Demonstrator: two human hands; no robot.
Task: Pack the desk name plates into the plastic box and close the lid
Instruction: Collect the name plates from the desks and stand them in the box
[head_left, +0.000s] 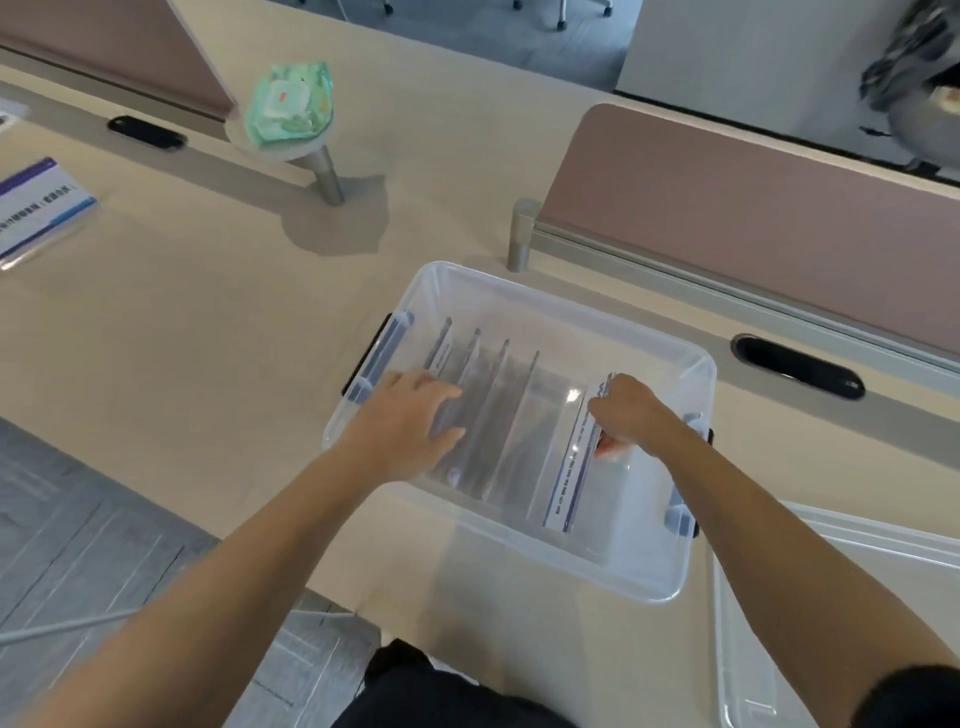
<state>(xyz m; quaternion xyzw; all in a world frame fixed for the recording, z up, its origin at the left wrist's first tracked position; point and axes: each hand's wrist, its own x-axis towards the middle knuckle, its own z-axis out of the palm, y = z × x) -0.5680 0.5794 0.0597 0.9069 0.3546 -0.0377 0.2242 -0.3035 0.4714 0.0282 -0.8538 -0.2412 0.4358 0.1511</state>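
Desk: pale beige office desk (208, 322), pink divider panel (753, 208) behind, grey floor (78, 519) at lower left.
Loose plate (44, 208): lies at the far left of the frame, well apart from the box; I judge the left hand is nearer to it.
Wipes (288, 104): green pack on a small round stand, upper left.
Left hand (410, 431): fingers fairly straight, seems to rest on the standing plates (498, 415); holds nothing.
Box (571, 301): clear, in the centre, lid off; plates stand in a row, long axis from near wall to far wall.
Right hand (631, 410): fingers curled round the top edge of the held plate (571, 467), at the right end of the row.
Lid (831, 545): lower right, just beside the box.
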